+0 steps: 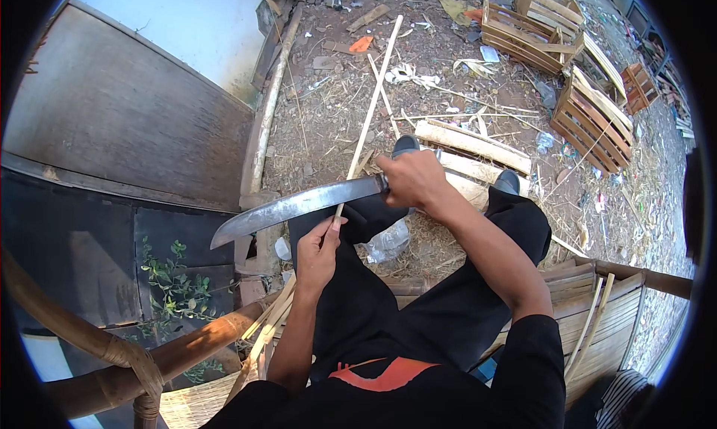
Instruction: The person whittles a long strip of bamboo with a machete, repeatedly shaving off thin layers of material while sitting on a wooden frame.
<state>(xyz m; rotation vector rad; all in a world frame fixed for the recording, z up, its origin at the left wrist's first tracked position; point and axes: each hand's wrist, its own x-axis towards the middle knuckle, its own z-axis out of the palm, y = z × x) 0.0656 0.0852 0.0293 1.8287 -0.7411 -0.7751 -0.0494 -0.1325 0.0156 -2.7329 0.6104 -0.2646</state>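
Note:
My right hand [413,179] is closed round the handle of a machete [299,206], its long, wide blade pointing left. My left hand [319,253] pinches the near end of a thin, pale strip of bamboo or wood [377,93] between thumb and fingers. The strip runs away from me and slightly right, over the ground. Close above my left fingertips, the blade crosses over the strip; whether its edge touches the strip I cannot tell. Both hands are over my lap and knees, and the handle is mostly hidden in my right fist.
Wooden slats [474,144] lie by my feet. Slatted crates [594,123] stand at the far right. Bamboo rails [179,354] and a slatted bamboo seat [590,317] surround me, with loose strips [272,317] at my left. A clear plastic bag [388,242] lies below my hands.

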